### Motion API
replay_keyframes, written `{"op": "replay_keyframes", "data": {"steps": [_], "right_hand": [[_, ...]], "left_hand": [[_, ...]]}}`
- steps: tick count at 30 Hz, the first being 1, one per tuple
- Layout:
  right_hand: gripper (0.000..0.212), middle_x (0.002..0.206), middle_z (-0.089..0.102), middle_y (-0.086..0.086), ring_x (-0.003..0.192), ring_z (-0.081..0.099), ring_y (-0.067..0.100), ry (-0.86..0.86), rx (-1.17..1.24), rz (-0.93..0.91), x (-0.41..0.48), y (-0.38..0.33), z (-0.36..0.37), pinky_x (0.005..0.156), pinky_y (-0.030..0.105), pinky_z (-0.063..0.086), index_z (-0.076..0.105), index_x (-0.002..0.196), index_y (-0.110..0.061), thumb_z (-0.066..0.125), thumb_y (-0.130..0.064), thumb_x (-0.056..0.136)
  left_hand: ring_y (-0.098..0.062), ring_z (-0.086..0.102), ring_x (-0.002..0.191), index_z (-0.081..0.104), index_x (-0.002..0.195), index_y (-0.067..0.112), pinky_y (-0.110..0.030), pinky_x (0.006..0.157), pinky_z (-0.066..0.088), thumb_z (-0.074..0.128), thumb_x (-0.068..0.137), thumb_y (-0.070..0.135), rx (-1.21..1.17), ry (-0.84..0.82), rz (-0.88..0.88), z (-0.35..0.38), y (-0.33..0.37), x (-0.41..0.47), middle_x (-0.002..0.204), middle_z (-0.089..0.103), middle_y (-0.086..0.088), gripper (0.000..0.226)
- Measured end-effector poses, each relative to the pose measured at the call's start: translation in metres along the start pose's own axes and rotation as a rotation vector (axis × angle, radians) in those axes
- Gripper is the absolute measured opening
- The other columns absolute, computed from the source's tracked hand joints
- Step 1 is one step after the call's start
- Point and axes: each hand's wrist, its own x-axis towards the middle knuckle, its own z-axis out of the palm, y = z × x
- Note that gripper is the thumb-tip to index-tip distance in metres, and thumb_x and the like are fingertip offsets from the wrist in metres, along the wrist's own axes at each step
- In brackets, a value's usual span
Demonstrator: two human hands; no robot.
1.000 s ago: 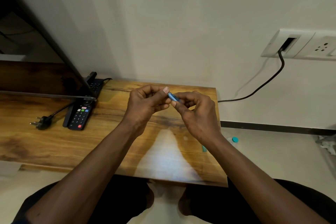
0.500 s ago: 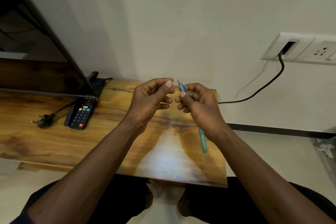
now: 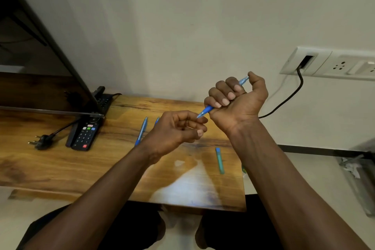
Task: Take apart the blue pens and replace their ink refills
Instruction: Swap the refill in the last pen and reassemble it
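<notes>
We see a blue pen [image 3: 207, 111] clenched in the right hand [image 3: 238, 103], its long axis running from seven o'clock, where the tip pokes out below the curled fingers [image 3: 224, 95], up to one o'clock, where the pale top end shows beside the thumb. The tip points down toward the left hand [image 3: 178, 130], whose fingertips are pinched together right at the tip; whether they grip anything there we cannot tell. Both hands are raised above the wooden worktop [image 3: 60, 164]. On it, at about nine o'clock from the left hand, a second blue pen [image 3: 141, 131] lies nearly upright in the view, and a third one [image 3: 156, 121] peeks out just behind the knuckles. A teal pen part [image 3: 220, 160] lies toward five o'clock, near the right forearm. Farther left rest a black remote [image 3: 86, 135] and a loose plug [image 3: 41, 142], under a dark screen [image 3: 30, 46]. A black cable [image 3: 288, 97] runs to the wall socket plate [image 3: 308, 61].
</notes>
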Motion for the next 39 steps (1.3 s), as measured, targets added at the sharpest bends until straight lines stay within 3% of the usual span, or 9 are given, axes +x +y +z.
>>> {"op": "replay_keyframes", "data": {"steps": [5, 10, 19, 39], "right_hand": [[0.041, 0.049, 0.018, -0.006, 0.042, 0.013, 0.013, 0.016, 0.112, -0.051, -0.002, 0.000, 0.002, 0.048, 0.023, 0.012, 0.027, 0.058, -0.021, 0.036, -0.049, 0.087], [0.042, 0.048, 0.017, -0.006, 0.042, 0.010, 0.012, 0.004, 0.121, -0.100, -0.004, -0.002, 0.010, 0.047, 0.023, 0.012, 0.026, 0.056, -0.021, 0.033, -0.046, 0.089], [0.042, 0.047, 0.017, -0.006, 0.039, 0.012, 0.012, 0.040, 0.159, -0.120, -0.006, -0.008, 0.011, 0.046, 0.021, 0.012, 0.027, 0.055, -0.021, 0.033, -0.045, 0.090], [0.044, 0.045, 0.021, -0.006, 0.038, 0.015, 0.010, -0.003, 0.134, -0.101, -0.009, -0.016, 0.011, 0.045, 0.021, 0.014, 0.031, 0.056, -0.019, 0.034, -0.046, 0.091]], "left_hand": [[-0.015, 0.068, 0.074, 0.079, 0.104, 0.007, -0.031, 0.076, 0.059, 0.079, 0.086, 0.000, -0.245, 0.142, 0.122, 0.021, 0.000, -0.005, 0.087, 0.077, -0.010, 0.019], [-0.014, 0.064, 0.068, 0.079, 0.105, 0.004, -0.031, 0.073, 0.058, 0.078, 0.088, 0.010, -0.313, 0.218, 0.181, 0.030, 0.006, -0.002, 0.086, 0.076, -0.010, 0.018], [-0.009, 0.068, 0.071, 0.080, 0.102, 0.006, -0.023, 0.068, 0.057, 0.074, 0.095, 0.007, -0.142, 0.285, 0.335, 0.037, 0.008, -0.002, 0.082, 0.078, -0.005, 0.009], [-0.020, 0.074, 0.071, 0.080, 0.107, 0.008, -0.036, 0.069, 0.063, 0.074, 0.097, 0.011, 0.083, 0.314, 0.465, 0.039, 0.010, -0.002, 0.087, 0.079, -0.002, 0.012]]}}
